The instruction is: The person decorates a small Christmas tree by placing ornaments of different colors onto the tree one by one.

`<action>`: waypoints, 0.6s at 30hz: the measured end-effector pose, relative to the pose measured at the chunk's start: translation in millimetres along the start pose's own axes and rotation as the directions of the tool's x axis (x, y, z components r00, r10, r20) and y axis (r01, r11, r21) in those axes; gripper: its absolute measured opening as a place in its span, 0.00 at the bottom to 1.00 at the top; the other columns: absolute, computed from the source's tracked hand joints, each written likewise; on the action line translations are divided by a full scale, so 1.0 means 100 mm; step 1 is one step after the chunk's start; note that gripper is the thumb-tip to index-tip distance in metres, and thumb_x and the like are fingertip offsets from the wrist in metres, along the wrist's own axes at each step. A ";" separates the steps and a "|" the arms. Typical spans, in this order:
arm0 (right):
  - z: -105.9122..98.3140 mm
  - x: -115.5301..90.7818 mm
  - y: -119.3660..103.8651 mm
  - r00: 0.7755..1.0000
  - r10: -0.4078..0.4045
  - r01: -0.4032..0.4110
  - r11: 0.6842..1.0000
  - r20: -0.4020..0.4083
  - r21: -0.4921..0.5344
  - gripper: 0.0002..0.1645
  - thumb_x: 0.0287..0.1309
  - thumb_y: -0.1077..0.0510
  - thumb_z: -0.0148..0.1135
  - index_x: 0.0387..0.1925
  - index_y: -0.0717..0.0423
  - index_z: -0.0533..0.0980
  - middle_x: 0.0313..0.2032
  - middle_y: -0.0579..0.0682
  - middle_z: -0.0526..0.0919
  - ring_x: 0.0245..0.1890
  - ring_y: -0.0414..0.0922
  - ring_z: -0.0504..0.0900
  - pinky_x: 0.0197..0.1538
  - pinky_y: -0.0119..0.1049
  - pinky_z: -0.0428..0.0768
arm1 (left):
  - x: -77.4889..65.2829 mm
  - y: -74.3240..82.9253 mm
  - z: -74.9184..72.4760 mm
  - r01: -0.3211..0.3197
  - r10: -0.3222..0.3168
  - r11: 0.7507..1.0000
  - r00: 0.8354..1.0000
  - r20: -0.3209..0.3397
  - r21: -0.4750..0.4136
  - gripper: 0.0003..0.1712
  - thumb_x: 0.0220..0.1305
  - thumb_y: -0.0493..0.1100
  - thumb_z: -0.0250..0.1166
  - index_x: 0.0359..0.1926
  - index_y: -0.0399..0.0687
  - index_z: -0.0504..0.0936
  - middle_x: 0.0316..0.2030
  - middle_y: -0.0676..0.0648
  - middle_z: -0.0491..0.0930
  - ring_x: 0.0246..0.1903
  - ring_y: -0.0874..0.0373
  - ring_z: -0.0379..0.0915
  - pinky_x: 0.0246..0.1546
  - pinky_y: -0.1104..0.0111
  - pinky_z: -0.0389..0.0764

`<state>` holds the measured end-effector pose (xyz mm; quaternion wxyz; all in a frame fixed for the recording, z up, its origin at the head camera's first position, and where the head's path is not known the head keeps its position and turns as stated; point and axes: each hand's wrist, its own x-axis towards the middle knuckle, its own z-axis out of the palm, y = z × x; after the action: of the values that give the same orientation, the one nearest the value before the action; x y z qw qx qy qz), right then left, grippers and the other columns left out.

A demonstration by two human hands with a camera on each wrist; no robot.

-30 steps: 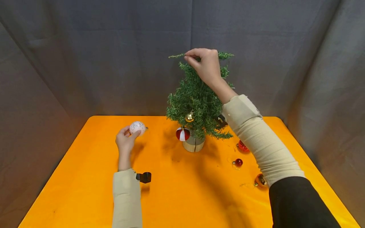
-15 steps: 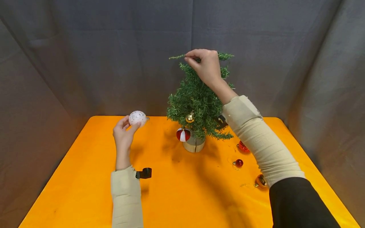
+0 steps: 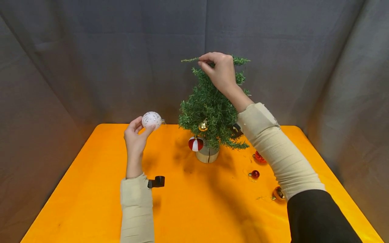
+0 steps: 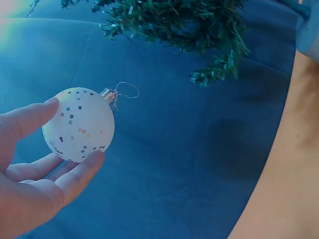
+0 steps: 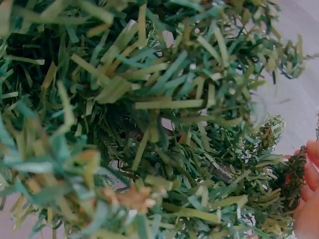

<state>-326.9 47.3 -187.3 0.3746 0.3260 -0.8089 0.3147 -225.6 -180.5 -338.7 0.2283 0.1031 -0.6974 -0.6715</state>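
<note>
My left hand [image 3: 135,137] holds a white Christmas bauble [image 3: 150,119] dotted with silver spots, raised above the table's left side. In the left wrist view the thumb and fingertips grip the bauble [image 4: 79,127]; its metal cap and thin wire loop point away from the hand. A small artificial Christmas tree [image 3: 209,104] stands at the back on a round wooden base [image 3: 207,156]. Near its top my right hand [image 3: 221,70] pinches a thin green branch [image 3: 189,60]. Dense needles fill most of the right wrist view, with a few fingers [image 5: 310,184] at its right edge.
A gold bauble [image 3: 203,126] and a red-and-white bauble [image 3: 196,144] hang low on the tree. On the orange table [image 3: 182,209], at right, lie a red bauble [image 3: 259,157], a small dark red one [image 3: 255,174] and a gold one [image 3: 278,193]. Grey cloth [image 3: 136,67] encloses the table.
My left hand has lifted the white bauble upward, then brought it slightly right toward the tree. The right hand keeps its pinch on the branch, nearly still.
</note>
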 end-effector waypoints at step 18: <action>0.00 -0.03 0.01 0.995 -0.083 0.087 0.994 -0.061 0.063 0.08 0.55 0.64 0.59 0.33 0.65 0.81 0.33 0.56 0.82 0.33 0.46 0.79 0.39 0.35 0.75 | -0.02 0.33 0.09 -0.146 0.147 0.984 0.989 0.000 -0.100 0.28 0.52 0.36 0.66 0.54 0.33 0.70 0.50 0.41 0.72 0.45 0.53 0.69 0.48 0.65 0.72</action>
<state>-325.8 48.5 -190.0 0.4002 0.3627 -0.7724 0.3342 -222.9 -168.8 -306.5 0.2792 0.0376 -0.6695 -0.6873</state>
